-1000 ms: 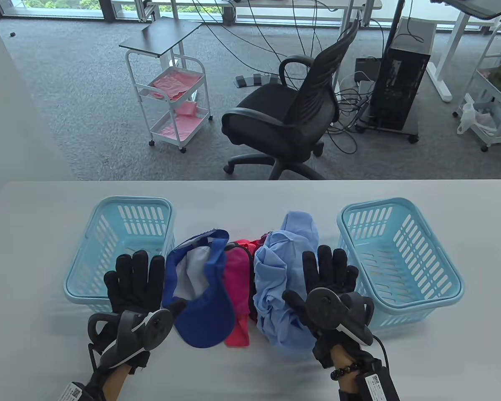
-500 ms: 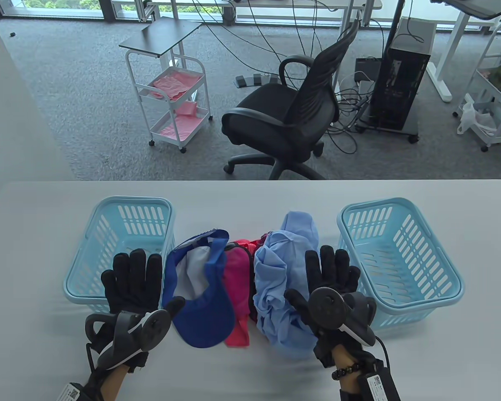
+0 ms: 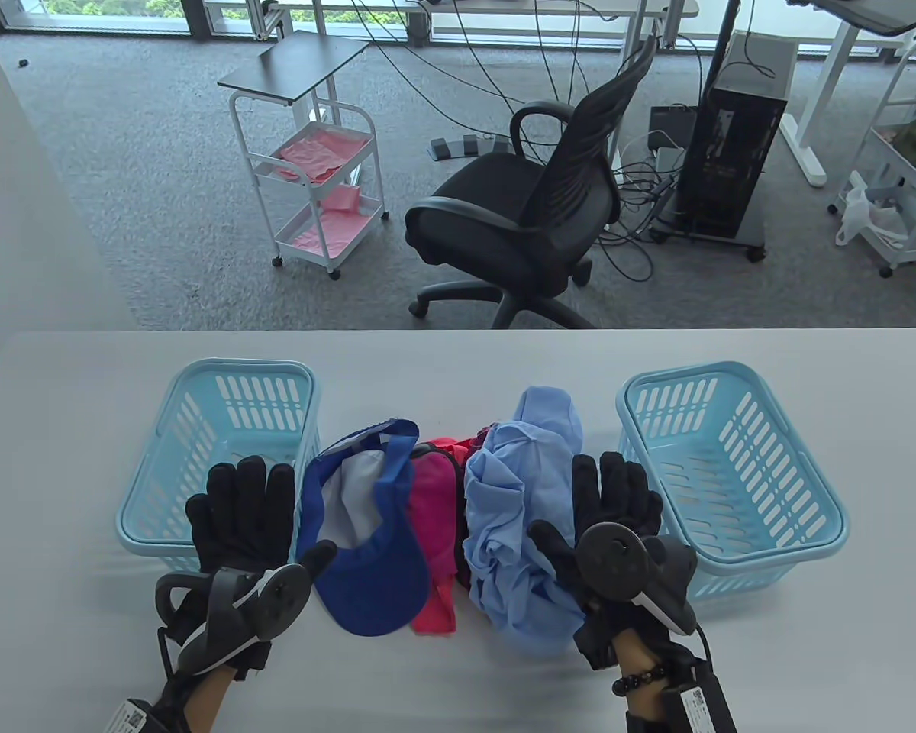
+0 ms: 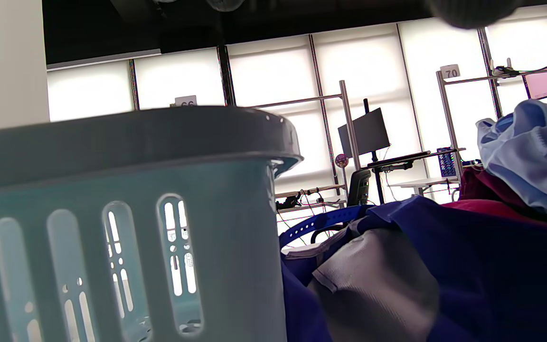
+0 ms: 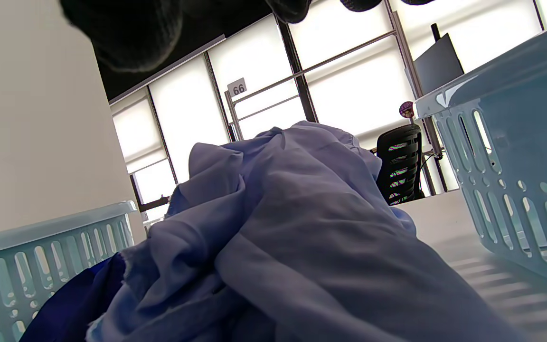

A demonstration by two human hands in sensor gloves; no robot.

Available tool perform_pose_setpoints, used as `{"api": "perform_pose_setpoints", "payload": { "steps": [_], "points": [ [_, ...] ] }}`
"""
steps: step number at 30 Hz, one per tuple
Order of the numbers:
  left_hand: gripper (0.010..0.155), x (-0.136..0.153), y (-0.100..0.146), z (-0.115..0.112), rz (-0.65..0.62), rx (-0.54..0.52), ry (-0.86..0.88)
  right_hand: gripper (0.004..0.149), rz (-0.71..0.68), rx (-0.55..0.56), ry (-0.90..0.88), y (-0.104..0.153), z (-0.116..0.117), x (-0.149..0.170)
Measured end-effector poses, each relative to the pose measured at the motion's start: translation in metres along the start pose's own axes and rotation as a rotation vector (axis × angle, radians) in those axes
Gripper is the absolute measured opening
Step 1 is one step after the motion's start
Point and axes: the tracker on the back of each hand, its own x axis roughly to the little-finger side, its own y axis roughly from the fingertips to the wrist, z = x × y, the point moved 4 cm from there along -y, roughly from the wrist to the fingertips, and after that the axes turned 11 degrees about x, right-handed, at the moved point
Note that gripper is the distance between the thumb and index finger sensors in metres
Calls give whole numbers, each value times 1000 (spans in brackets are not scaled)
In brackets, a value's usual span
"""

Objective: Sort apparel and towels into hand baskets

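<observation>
Grey office carpet, a black mesh swivel chair [image 3: 527, 221] and a white rolling cart [image 3: 317, 195] fill the upper frame behind a long white table [image 3: 458, 687]. Two light-blue slotted plastic baskets [image 3: 221, 450] [image 3: 725, 473] sit at lower left and lower right, flanking a central pile: a crumpled pale-blue shirt [image 3: 515, 519], a royal-blue cap [image 3: 370, 534] and a pink garment [image 3: 435, 534]. Beside the pile, the black-gloved left hand [image 3: 237, 519] and right hand [image 3: 614, 508] spread their fingers flat, gripping nothing.
</observation>
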Motion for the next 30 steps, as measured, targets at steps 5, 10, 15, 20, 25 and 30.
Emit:
{"api": "perform_pose_setpoints", "payload": {
  "steps": [5,10,15,20,25,30],
  "points": [
    [97,1,0,0,4,-6,5,90,2,5,4,0,0,-1],
    [97,1,0,1,6,-7,7,90,3,-11,1,0,2,-3],
    [97,1,0,1,3,-12,6,90,15,-18,-6,0,0,-9],
    [97,1,1,2,4,-22,8,93,71,-55,10,-5,0,-13],
    [97,2,1,3,3,-29,13,97,125,-90,27,-15,8,-20],
    [97,2,1,3,3,-32,22,102,177,-163,64,-29,23,-26]
  ]
}}
